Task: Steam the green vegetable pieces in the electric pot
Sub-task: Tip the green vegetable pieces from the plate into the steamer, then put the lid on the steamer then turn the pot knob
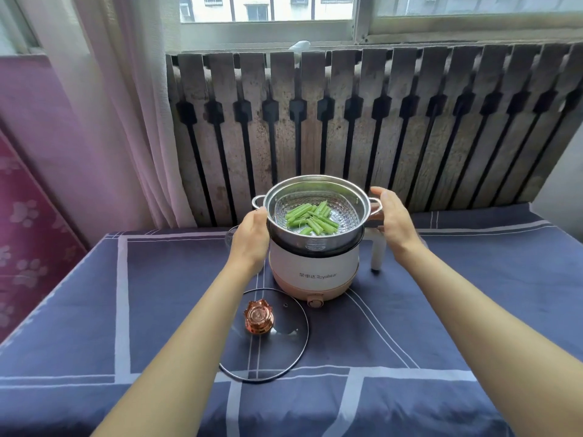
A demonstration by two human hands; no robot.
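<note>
Vegetable pieces [310, 217] lie in the steamer basket [318, 197] between your hands; left hand [252, 234] touches its side, grip loose; right hand [392, 219] open beside its handle, holding nothing.

a navy cloth with pale grey lines [164, 279] covers the worktop. behind it stands a worn, stained slatted radiator cover [362, 121], reaching up to the window sill. above that is a sliding window [268, 14], with a building showing through the glass. a pale curtain [104, 105] hangs at the left, beside a pink panel with paw prints [22, 222].
</note>
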